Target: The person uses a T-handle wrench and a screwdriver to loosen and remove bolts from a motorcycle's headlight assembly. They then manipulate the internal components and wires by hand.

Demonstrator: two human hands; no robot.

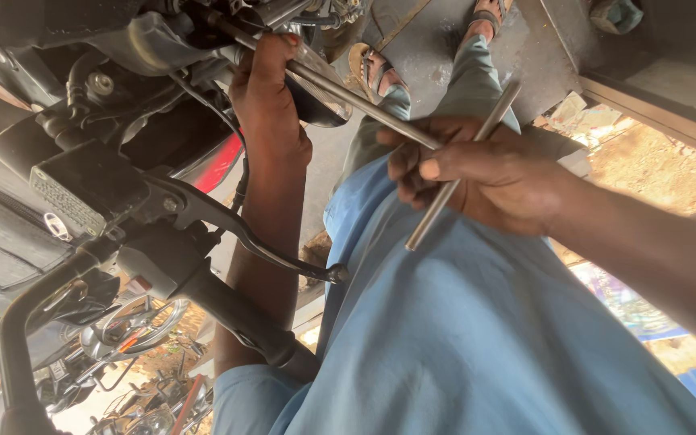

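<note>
Crossbar [454,187] across long rod [348,93], handlebar lever [243,229] to their left.

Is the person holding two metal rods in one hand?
Yes, the right hand grips two crossed metal rods, while the left hand reaches up to the motorcycle.

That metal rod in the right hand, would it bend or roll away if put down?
The rod looks like straight, thin steel, so probably stiff. It is round and smooth, so it would likely roll and may slip in the right hand.
</note>
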